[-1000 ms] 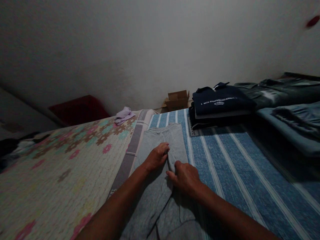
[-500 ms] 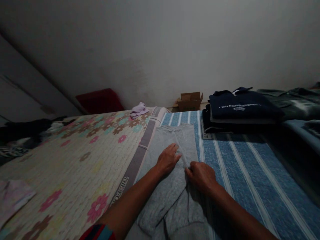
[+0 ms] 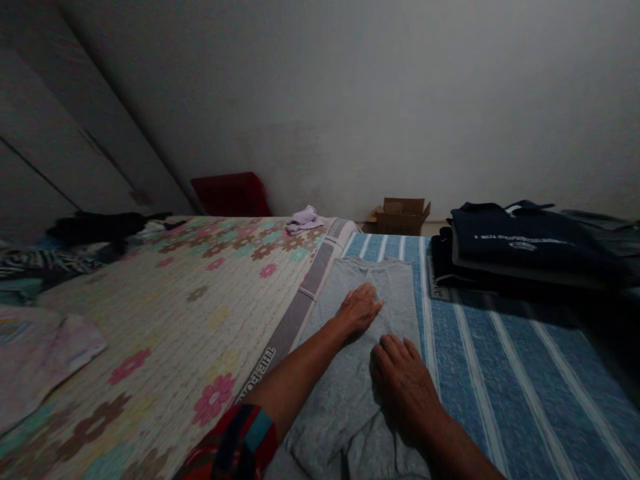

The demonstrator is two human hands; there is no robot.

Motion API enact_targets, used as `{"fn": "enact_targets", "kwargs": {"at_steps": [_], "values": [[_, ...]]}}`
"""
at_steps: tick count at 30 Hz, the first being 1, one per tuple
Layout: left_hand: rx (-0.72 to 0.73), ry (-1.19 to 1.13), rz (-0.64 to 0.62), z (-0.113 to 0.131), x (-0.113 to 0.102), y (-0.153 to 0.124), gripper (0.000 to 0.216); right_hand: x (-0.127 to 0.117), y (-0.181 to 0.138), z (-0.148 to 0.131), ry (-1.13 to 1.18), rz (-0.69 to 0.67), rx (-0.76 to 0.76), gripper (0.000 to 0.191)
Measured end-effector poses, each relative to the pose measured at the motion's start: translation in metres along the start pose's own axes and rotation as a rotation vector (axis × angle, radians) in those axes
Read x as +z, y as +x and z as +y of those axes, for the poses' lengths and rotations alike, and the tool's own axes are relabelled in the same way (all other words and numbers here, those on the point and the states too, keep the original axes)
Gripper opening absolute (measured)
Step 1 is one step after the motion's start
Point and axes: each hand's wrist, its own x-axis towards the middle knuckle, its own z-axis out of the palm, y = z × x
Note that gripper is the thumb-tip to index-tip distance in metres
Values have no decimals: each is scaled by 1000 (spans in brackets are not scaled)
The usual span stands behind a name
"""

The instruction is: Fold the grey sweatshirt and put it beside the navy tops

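One left hand (image 3: 359, 310) and one right hand (image 3: 405, 380) touch one gray garment (image 3: 340, 393).

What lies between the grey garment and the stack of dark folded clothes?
In the head view, the blue striped cover lies between the grey garment and the stack of dark folded clothes.

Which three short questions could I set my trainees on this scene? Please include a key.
1. True or false: the left grip is nearer the wall than the right grip.

2. Choose one. What lies beneath both grips?
A. the navy top
B. the gray garment
C. the box

3. Short answer: on which cover does the lilac cloth lie?

Key: 1 true; 2 B; 3 the flowered cover.
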Motion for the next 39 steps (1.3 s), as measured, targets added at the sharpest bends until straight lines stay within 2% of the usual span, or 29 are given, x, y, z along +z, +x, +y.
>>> {"fn": "enact_targets", "kwargs": {"at_steps": [4, 7, 12, 14, 16, 19, 21, 23, 26, 29, 31, 36, 39], "values": [[-63, -26, -45, -3, 3, 28, 66, 2, -4, 2, 3, 49, -6, 19], [-82, -54, -79, -3, 9, 41, 70, -3, -6, 4, 20, 14, -11, 20], [-33, -76, -61, -7, 0, 36, 64, -10, -7, 8, 46, -41, -24, 21], [-5, -75, -31, -9, -10, 18, 58, -12, -7, 9, 51, -54, -32, 21], [31, -75, -22, -11, -20, -14, 50, -13, -7, 11, 51, -68, -44, 21], [100, -92, -42, -12, -31, -82, 39, -13, -8, 13, 42, -78, -49, 21], [149, -146, 2, -11, -33, -133, 38, -11, -10, 14, 35, -77, -52, 21], [94, -184, 40, -9, -31, -178, 37, -9, -12, 16, 29, -70, -61, 23], [-157, -178, 116, -5, -24, -223, 29, -5, -15, 18, 12, -49, -68, 25], [-388, -174, 144, 0, -20, -243, 22, -3, -15, 18, -3, -43, -70, 26], [-457, -198, 127, 4, -20, -248, 22, -4, -15, 18, -8, -54, -72, 25], [-500, -323, 97, 4, -20, -251, 29, -10, -13, 16, -3, -95, -55, 26], [-501, -423, 121, -2, -17, -249, 30, -13, -13, 15, 11, -123, -40, 26]]}}
